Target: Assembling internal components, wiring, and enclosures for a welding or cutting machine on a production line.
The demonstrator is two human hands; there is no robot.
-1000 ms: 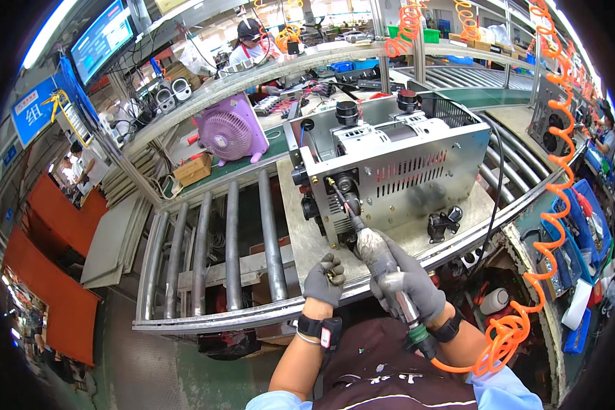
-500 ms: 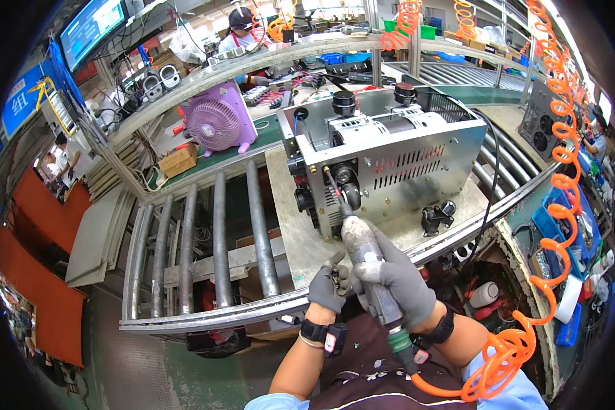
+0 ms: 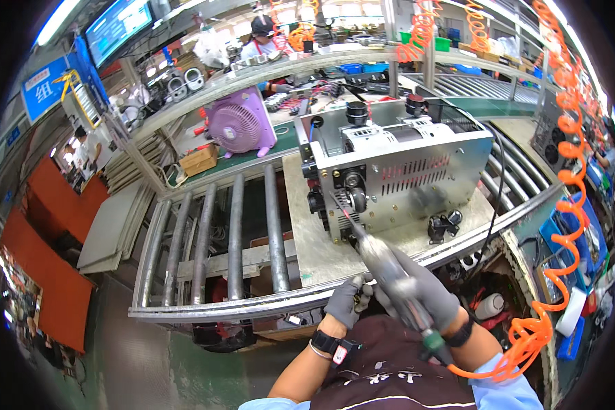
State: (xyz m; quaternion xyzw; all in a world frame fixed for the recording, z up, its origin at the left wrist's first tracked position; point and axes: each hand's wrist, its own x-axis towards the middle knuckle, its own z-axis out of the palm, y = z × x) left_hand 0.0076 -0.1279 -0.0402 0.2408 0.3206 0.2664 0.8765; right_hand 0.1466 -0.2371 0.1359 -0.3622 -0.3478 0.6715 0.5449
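Running beneath and left of the metal chassis (image 3: 403, 203) is a roller conveyor (image 3: 236, 239). A flat board (image 3: 311, 261) carries the chassis, which stands upright with a motor unit (image 3: 403, 134) already sitting inside. Below the chassis's left end, a power driver (image 3: 384, 263) slants its bit up toward that end; contact is unclear. The right hand (image 3: 427, 294) wraps its fingers closely around the driver. Nearer the wearer than the chassis, the left hand (image 3: 345, 304) has curled fingers; whether they pinch something small, I cannot tell. Before the chassis lies a loose black part (image 3: 443, 225), seemingly unfitted. Two black caps (image 3: 357, 113) above the chassis look fitted.
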